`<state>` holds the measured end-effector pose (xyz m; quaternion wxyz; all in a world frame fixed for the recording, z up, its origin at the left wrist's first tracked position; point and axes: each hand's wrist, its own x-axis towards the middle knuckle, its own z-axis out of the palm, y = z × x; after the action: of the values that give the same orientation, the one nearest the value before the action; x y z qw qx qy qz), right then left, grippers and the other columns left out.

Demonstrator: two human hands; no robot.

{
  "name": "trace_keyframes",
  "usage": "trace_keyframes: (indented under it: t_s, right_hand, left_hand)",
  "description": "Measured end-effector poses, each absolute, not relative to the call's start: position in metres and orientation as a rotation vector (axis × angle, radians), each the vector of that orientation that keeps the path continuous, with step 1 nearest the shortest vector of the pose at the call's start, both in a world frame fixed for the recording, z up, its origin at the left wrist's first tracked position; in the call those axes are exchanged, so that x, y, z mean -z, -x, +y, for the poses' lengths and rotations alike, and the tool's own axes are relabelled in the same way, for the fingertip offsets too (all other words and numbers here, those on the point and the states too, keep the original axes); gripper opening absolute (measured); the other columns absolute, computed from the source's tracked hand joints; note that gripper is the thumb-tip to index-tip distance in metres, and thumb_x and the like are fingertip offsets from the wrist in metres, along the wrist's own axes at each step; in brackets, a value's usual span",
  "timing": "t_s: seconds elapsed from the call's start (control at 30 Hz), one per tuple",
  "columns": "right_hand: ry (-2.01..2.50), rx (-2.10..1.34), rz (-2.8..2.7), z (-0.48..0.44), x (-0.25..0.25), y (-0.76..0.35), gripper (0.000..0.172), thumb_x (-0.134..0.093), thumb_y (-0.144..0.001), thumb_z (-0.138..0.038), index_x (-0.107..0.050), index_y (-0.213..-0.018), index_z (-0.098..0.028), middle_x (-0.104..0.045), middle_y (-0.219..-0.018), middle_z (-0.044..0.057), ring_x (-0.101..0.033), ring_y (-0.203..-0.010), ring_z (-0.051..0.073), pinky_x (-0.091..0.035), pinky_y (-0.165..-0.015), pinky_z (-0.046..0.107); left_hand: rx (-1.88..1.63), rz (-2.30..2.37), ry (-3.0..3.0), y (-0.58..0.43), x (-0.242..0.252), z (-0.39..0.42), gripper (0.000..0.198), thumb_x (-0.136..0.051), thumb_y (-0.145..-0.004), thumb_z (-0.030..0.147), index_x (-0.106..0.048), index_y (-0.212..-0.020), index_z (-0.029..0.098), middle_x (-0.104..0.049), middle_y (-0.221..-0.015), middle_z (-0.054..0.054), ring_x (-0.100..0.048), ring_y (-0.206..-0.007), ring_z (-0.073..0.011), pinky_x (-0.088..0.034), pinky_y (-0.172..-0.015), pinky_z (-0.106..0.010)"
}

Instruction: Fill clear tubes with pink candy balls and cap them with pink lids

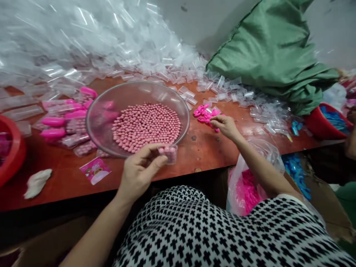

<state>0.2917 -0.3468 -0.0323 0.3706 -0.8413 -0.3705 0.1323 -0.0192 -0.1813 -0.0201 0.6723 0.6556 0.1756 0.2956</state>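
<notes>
My left hand (pixel 141 167) holds a small clear plastic tube (pixel 170 152) partly filled with pink beads, near the front rim of a wide glass bowl (pixel 96 124). The bowl holds a bed of pink beads (pixel 146 126). My right hand (pixel 226 125) reaches to a small heap of bright pink caps (pixel 204 112) on the red table, fingers pinched at the heap; whether a cap is between them is not clear.
Filled pink-capped tubes (pixel 62 122) lie left of the bowl. Empty clear tubes (pixel 116 48) pile up along the back. A green sack (pixel 274 52) sits far right, red tubs (pixel 319 128) at both sides, a bag of pink caps (pixel 246 191) below the table edge.
</notes>
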Motion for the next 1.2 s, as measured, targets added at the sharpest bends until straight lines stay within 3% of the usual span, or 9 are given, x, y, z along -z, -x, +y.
trace_keyframes:
  t_s: [0.07, 0.17, 0.4, 0.53, 0.67, 0.73, 0.93, 1.03, 1.2]
  right_hand:
    - [2.533, -0.095, -0.896, -0.365, 0.038, -0.334, 0.028, -0.060, -0.087, -0.030, -0.078, -0.101, -0.014, -0.078, -0.100, 0.012, -0.071, -0.092, 0.023, -0.053, -0.085, 0.034]
    - [2.861, -0.005, -0.830, -0.379, 0.044, -0.378, 0.035, -0.055, -0.090, -0.026, -0.076, -0.113, -0.010, -0.075, -0.116, 0.019, -0.070, -0.107, 0.029, -0.050, -0.091, 0.039]
    - [2.879, -0.059, -0.930, -0.377, 0.061, -0.396, 0.035, -0.060, -0.089, -0.034, -0.075, -0.117, -0.020, -0.077, -0.114, 0.013, -0.070, -0.101, 0.027, -0.051, -0.086, 0.037]
    - [2.621, -0.157, -0.770, -0.383, 0.063, -0.394, 0.033, -0.064, -0.084, -0.036, -0.077, -0.105, -0.014, -0.077, -0.100, 0.013, -0.068, -0.087, 0.023, -0.051, -0.079, 0.034]
    - [2.138, -0.416, -0.635, -0.389, 0.052, -0.358, 0.048, -0.074, -0.074, -0.042, -0.072, -0.112, -0.013, -0.074, -0.090, 0.007, -0.063, -0.070, 0.016, -0.051, -0.068, 0.030]
    - [1.977, -0.570, -0.717, -0.385, 0.045, -0.321, 0.052, -0.078, -0.072, -0.045, -0.071, -0.116, -0.017, -0.074, -0.093, 0.006, -0.065, -0.073, 0.016, -0.053, -0.070, 0.031]
    - [1.891, -0.562, -1.255, -0.354, 0.035, -0.203, 0.029, -0.073, -0.085, -0.041, -0.078, -0.107, -0.023, -0.075, -0.098, 0.008, -0.068, -0.091, 0.021, -0.054, -0.090, 0.040]
    - [1.702, -0.893, -1.125, -0.344, 0.040, -0.181, 0.030, -0.073, -0.086, -0.044, -0.077, -0.107, -0.024, -0.076, -0.103, 0.006, -0.071, -0.093, 0.020, -0.057, -0.092, 0.040]
    - [1.415, -1.487, -0.583, -0.336, 0.045, -0.185, 0.036, -0.089, -0.069, -0.042, -0.074, -0.093, -0.019, -0.077, -0.086, 0.004, -0.073, -0.073, 0.017, -0.063, -0.072, 0.032]
  left_hand:
    - [-0.569, 0.374, -1.414, 0.014, 0.029, -0.199, 0.021, -0.078, -0.083, 0.035, -0.076, -0.101, 0.024, -0.080, -0.098, -0.003, -0.077, -0.085, -0.0189, -0.067, -0.078, -0.028]
    - [-0.470, 0.376, -1.374, 0.001, 0.046, -0.217, 0.021, -0.076, -0.085, 0.035, -0.074, -0.100, 0.021, -0.080, -0.100, -0.005, -0.078, -0.090, -0.0206, -0.067, -0.082, -0.029]
    - [-0.326, 0.409, -1.389, -0.013, 0.069, -0.224, 0.026, -0.072, -0.088, 0.036, -0.073, -0.108, 0.022, -0.079, -0.109, -0.006, -0.077, -0.098, -0.0224, -0.066, -0.088, -0.034]
    - [-0.337, 0.436, -1.368, -0.016, 0.072, -0.224, 0.027, -0.073, -0.086, 0.036, -0.072, -0.107, 0.020, -0.079, -0.107, -0.007, -0.078, -0.096, -0.0226, -0.066, -0.087, -0.035]
    - [-0.364, 0.428, -1.327, -0.022, 0.074, -0.228, 0.027, -0.073, -0.085, 0.037, -0.073, -0.106, 0.019, -0.079, -0.106, -0.007, -0.077, -0.096, -0.0227, -0.066, -0.086, -0.035]
    - [-0.373, 0.402, -1.323, -0.027, 0.074, -0.232, 0.028, -0.072, -0.085, 0.038, -0.073, -0.106, 0.019, -0.079, -0.107, -0.008, -0.077, -0.098, -0.0228, -0.065, -0.088, -0.035]
    - [-0.432, 0.384, -1.312, -0.032, 0.081, -0.232, 0.034, -0.071, -0.085, 0.040, -0.072, -0.107, 0.015, -0.079, -0.102, -0.009, -0.077, -0.090, -0.0220, -0.065, -0.086, -0.034]
    - [-0.453, 0.400, -1.294, -0.022, 0.085, -0.229, 0.037, -0.072, -0.084, 0.042, -0.072, -0.107, 0.013, -0.079, -0.100, -0.009, -0.076, -0.086, -0.0219, -0.066, -0.081, -0.034]
    - [-0.460, 0.332, -1.320, -0.003, 0.085, -0.227, 0.035, -0.070, -0.085, 0.042, -0.074, -0.106, 0.015, -0.079, -0.098, -0.009, -0.076, -0.084, -0.0225, -0.066, -0.078, -0.034]
